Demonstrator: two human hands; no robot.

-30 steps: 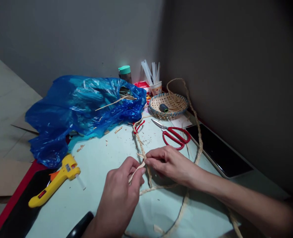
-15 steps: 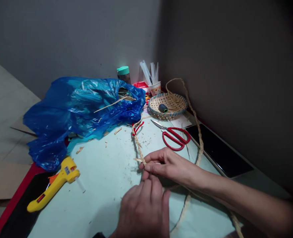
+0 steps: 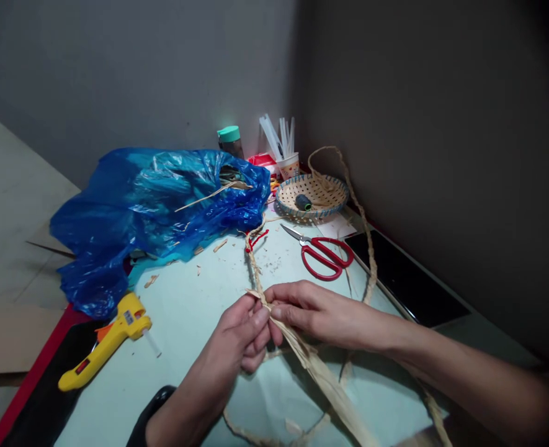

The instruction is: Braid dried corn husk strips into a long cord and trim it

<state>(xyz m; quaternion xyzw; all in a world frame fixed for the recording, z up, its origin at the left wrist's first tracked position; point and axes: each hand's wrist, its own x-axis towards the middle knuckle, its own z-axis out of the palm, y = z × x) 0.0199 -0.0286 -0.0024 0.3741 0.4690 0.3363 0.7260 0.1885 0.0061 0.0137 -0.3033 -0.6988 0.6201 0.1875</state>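
Observation:
A braided cord of pale dried plant fibre (image 3: 254, 270) runs up from my fingers, with a bit of red string (image 3: 257, 240) tied near its far end. My left hand (image 3: 244, 335) pinches this cord from the left. Fingertips of my right hand (image 3: 309, 309) close on the same spot from the right. From between the hands a loose, flat fibre strip (image 3: 323, 375) trails down to the right. A longer length of braided cord (image 3: 371, 261) loops past my right forearm, and more of it lies below my hands.
Red-handled scissors (image 3: 326, 256) lie beyond my right hand, beside a dark tablet (image 3: 409, 279). A woven basket (image 3: 312, 197) holds a dark thread spool (image 3: 303, 202). At left are a yellow glue gun (image 3: 109, 341) and a blue plastic bag (image 3: 162, 205). Behind stand a paper cup (image 3: 289, 166) and a green-lidded jar (image 3: 230, 141).
My left hand has turned and moved up to pinch the cord beside my right fingers. The flat fibre strip now shows trailing below the hands. My right hand stays nearly in place.

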